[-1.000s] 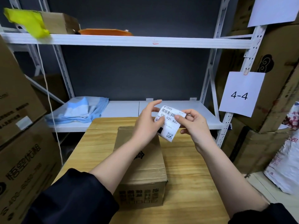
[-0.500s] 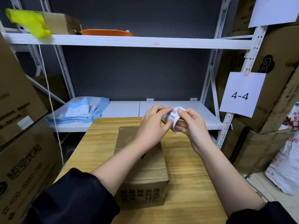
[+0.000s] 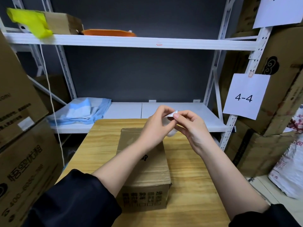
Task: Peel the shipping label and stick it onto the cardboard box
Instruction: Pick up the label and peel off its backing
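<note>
Shipping label (image 3: 172,115) pinched between left hand (image 3: 155,128) and right hand (image 3: 191,128), curled, above far end of cardboard box (image 3: 147,177) on wooden worktop (image 3: 193,177)

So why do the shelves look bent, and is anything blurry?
Head view: the wide-angle lens bows the white shelf and its uprights outward near the edges. Lighting is soft and even, without harsh glare. The shipping label pinched between left hand and right hand looks slightly soft; its print is unreadable.
</note>
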The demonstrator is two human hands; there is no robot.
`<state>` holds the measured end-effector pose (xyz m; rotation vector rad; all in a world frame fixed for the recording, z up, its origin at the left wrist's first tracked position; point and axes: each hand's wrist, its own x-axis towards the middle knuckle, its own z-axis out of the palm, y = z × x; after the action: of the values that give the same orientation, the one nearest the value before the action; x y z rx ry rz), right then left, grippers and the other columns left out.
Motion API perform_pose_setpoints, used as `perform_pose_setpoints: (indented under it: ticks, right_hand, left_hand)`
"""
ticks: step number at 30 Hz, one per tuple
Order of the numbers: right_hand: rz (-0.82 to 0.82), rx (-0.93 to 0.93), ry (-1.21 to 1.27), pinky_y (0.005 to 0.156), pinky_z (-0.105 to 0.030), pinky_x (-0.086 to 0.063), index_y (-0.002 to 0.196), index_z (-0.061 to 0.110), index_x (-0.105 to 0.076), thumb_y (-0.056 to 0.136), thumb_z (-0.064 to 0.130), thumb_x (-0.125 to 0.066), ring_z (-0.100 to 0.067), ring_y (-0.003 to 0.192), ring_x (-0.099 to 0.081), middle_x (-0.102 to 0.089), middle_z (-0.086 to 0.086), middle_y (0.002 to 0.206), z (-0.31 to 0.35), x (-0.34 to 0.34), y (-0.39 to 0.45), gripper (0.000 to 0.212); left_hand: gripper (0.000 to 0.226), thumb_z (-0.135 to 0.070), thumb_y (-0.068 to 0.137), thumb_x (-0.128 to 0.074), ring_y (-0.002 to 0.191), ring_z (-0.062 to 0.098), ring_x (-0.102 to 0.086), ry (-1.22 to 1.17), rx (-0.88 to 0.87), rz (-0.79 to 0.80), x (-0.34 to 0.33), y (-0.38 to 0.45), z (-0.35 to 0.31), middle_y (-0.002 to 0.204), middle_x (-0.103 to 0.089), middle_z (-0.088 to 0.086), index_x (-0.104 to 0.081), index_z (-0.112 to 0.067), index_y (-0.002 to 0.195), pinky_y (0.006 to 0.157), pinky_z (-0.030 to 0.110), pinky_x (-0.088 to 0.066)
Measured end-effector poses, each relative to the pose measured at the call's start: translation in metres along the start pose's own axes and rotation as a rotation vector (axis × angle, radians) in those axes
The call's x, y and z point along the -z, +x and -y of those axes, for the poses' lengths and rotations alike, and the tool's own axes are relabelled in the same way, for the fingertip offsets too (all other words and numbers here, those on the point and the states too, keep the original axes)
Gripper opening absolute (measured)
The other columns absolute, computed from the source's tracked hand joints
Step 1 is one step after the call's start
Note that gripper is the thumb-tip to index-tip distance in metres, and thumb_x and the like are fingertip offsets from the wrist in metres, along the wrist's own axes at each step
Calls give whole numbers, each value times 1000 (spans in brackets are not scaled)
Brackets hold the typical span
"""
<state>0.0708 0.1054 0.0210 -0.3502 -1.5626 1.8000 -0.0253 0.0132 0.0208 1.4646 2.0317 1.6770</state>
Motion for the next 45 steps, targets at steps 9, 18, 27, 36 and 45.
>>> perform_pose_setpoints:
  ticks: [9,18,27,36,45]
  right_hand:
    - [-32,39,-73,81,-29,-51,94,10,-70,88,17,-63,-19,103,-68,-72,-6,100,-2,2,1,12]
    - [-52,70,-103,75,-26,-51,93,13,-70,88,16,-63,-23,106,-65,-70,-4,97,-1,1,0,9]
    - [-66,98,-136,70,-21,-49,85,18,-69,88,19,-64,-22,104,-66,-70,-1,92,-1,0,-1,6]
    - [-84,132,-211,71,-21,-51,91,9,-70,88,15,-62,-10,92,-64,-69,3,88,1,-1,-2,10]
    - [-76,216,-277,67,-15,-49,79,19,-69,86,12,-65,3,73,-61,-68,10,77,3,-4,-1,11]
  left_hand:
    - [21,-23,92,-57,102,6,-58,67,-65,-68,7,4,-3,103,-67,-8,-72,-22,106,86,23,-47]
    - [18,-17,91,-58,96,4,-66,-7,-63,-83,10,1,-4,98,-73,-10,-70,-22,104,89,30,-54]
    - [14,-19,89,-61,85,0,-66,58,-65,-94,11,1,-8,85,-70,-17,-73,-22,93,80,30,-55]
    - [8,-19,87,-65,82,1,-67,29,-59,-123,11,2,-9,81,-70,-18,-71,-24,87,80,26,-55]
    - [10,-24,86,-65,84,5,-68,84,-10,-146,15,2,-12,87,-75,-8,-73,-19,87,81,30,-55]
